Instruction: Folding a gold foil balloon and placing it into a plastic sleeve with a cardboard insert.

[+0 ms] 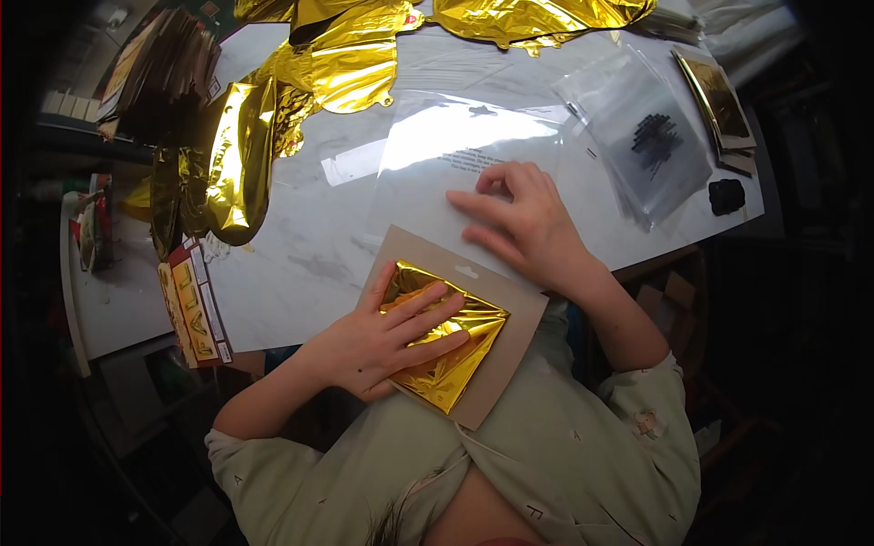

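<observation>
My left hand (396,338) lies flat with spread fingers on a folded gold foil sheet or balloon (469,329). Beneath the foil is a brown cardboard backing card (510,341) with a hang hole, tilted at the table's near edge against my body. Just beyond the card, my right hand (530,223) hovers over or rests on a clear plastic bag (414,187); which of the two I cannot tell. Its thumb and forefinger are apart, with nothing visible between them. Light glares off the bag, which carries small dark print.
Gold foil balloons (355,68) spread along the table's far side, with another (238,159) at left. More clear bags (674,187) and a small black object (726,196) lie right, near gold-faced cards (715,100). Brown cards (159,82) are stacked far left; a printed package (196,305) sits at the left edge.
</observation>
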{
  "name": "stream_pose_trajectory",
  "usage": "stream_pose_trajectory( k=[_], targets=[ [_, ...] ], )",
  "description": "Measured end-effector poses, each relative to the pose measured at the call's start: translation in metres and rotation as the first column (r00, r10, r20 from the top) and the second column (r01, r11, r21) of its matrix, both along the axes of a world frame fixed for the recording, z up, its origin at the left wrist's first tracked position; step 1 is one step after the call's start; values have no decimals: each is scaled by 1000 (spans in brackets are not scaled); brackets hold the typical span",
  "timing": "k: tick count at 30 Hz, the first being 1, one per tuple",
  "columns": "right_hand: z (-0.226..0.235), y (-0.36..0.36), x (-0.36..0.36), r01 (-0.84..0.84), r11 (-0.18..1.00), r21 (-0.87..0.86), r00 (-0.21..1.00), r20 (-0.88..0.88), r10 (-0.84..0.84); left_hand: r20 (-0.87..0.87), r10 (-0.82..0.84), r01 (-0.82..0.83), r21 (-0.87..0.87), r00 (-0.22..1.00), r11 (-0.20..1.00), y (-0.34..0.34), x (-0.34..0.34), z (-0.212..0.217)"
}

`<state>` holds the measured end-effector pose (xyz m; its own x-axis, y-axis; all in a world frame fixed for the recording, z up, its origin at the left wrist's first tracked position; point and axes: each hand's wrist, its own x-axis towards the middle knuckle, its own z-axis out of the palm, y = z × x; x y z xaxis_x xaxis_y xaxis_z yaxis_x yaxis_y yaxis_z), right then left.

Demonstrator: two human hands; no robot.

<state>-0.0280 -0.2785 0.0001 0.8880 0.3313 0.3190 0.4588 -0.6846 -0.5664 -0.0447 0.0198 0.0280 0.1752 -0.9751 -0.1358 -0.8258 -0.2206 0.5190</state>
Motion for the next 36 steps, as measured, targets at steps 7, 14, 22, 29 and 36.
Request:
stream_pose_trajectory(
  k=[7, 14, 22, 29, 36],
  targets=[
    [-2, 0, -1, -13, 1000, 25, 1000, -6, 13, -18, -55, 56, 23, 998, 998, -1, 5, 1],
    [-2, 5, 1, 17, 1000, 17, 1000, 21, -17, -43, -82, 81, -16, 996, 997, -2, 13, 2],
    [2, 13, 3, 51, 996, -68, 990, 138, -41, -128, -70, 60, -84, 989, 995, 1, 14, 0],
    [-2, 8, 5, 0, 981, -195, 964, 262, 52, -10, -42, 42, -16, 999, 999, 3, 34, 3],
    [12, 6, 9, -75, 889, -452, 905, 343, 251, 59, -11, 13, -33, 998, 999, 3, 33, -2]
  ],
)
